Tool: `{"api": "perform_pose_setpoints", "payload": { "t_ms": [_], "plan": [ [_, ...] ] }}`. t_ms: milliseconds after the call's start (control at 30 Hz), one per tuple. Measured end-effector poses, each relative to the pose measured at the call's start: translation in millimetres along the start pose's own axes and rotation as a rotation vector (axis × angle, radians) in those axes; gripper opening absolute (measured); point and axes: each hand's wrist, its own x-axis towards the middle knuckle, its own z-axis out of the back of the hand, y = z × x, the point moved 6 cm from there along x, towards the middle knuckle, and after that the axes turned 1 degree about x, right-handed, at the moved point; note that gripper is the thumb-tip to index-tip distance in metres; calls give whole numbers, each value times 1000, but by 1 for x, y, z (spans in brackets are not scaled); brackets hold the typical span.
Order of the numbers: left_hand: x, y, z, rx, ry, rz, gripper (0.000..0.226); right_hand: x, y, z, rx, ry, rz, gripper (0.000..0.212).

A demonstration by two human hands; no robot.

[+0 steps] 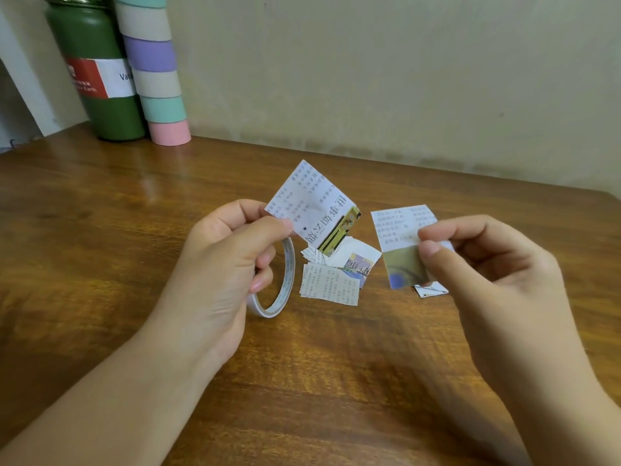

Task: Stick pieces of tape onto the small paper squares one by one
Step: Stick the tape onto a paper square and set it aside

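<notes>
Left hand [225,260] pinched a paper square [312,210] at frame centre, tape roll [279,284] hooked below; right hand [487,264] pinched another square [401,247].

Paper squares [331,280] lie between hands; bottle [97,68] far-left.

green bottle [97,72] label "Vac", "Earth", paper square [314,210] Chinese headline

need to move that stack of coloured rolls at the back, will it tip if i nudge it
Probably: the stack of rolls is tall and narrow, and already leans right. The rolls look merely stacked, so they may scatter. The green bottle beside it could stop a leftward fall.
</notes>
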Motion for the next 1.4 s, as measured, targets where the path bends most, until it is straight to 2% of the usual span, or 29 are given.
{"api": "perform_pose_setpoints", "payload": {
  "t_ms": [100,233,333,400,567,667,867,1200,1400],
  "plan": [
    [0,0,0,-5,-1,-9,15,-1,2,-3,9,35,3,12],
    [-1,-2,0,-13,0,-13,17,0,2,-5,54,62,-18,16],
    [-1,-3,0,-12,-6,-13,15,0,-2,-9,187,148,-95,32],
    [-1,-3,1,-9,-7,-10,13,-1,0,-10,155,166,-99,35],
    [-2,-4,2,14,-13,-18,16,4,7,3,-8,62,29,6],
    [-5,-5,-5,74,26,-42,17,4,6,2,-38,121,52,12],
    [-15,-7,-21,238,138,-130,21,-5,-5,-26,147,244,-134,15],
    [-22,-6,-34,275,288,-106,16,-7,-9,-25,73,156,-203,20],
    [-24,-7,-36,271,311,-98,15,-8,-12,-24,55,140,-216,26]
  ]
}}
